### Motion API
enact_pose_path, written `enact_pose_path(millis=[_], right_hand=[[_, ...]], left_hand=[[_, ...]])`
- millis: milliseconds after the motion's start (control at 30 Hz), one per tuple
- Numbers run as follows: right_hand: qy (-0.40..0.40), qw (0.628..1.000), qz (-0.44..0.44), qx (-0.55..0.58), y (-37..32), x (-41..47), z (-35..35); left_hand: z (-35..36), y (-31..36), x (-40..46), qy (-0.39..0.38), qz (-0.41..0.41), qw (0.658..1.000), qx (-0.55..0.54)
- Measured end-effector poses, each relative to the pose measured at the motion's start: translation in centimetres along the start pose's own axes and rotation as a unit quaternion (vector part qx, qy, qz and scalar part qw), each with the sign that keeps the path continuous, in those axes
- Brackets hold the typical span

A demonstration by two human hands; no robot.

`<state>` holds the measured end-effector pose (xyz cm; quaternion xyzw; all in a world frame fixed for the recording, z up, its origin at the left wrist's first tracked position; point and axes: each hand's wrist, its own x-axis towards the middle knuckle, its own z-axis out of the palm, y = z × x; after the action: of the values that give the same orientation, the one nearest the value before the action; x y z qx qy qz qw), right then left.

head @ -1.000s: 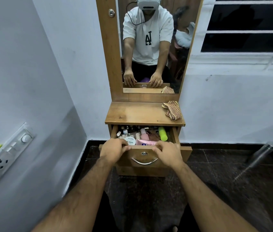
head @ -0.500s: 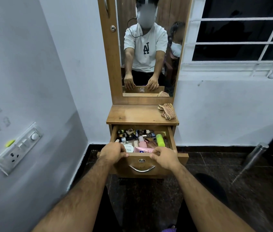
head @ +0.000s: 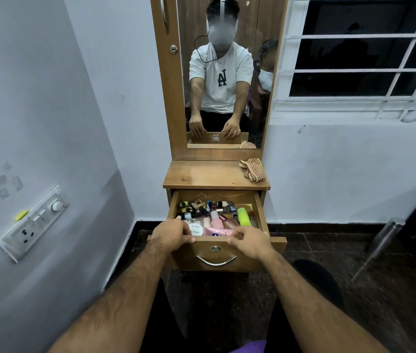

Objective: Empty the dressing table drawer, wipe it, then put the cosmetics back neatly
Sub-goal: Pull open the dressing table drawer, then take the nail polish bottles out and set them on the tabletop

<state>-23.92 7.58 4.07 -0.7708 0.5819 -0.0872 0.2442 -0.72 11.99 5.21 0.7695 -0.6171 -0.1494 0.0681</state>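
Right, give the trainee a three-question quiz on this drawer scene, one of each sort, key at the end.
1. True or false: the checked cloth lies inside the drawer.
2. What do the left hand and right hand grip? A) the metal handle B) the drawer front's top edge C) the green bottle
3. Fill in: the drawer is ___ of cosmetics.

Key: 1 false, it lies on the dressing table top; 2 B; 3 full.
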Motion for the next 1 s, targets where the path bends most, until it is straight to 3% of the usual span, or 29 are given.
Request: enact_pose_path(millis=[567, 833, 1000], right_hand=[[-0.071, 0.996, 0.018, 0.055, -0.2, 0.3, -0.6], [0.002, 0.993, -0.027, 0.118, -1.2, 3.6, -0.6], [0.032, 0.989, -0.044, 0.138, -3.1, 6.7, 0.0]], left_hand=[[-0.4, -0.6, -0.1, -0.050, 0.000, 0.998, -0.047], [-1.2, -2.2, 2.0, 0.108, -0.066, 0.982, -0.138], [-1.8, -3.5, 4.1, 0.140, -0.075, 0.975, -0.158]])
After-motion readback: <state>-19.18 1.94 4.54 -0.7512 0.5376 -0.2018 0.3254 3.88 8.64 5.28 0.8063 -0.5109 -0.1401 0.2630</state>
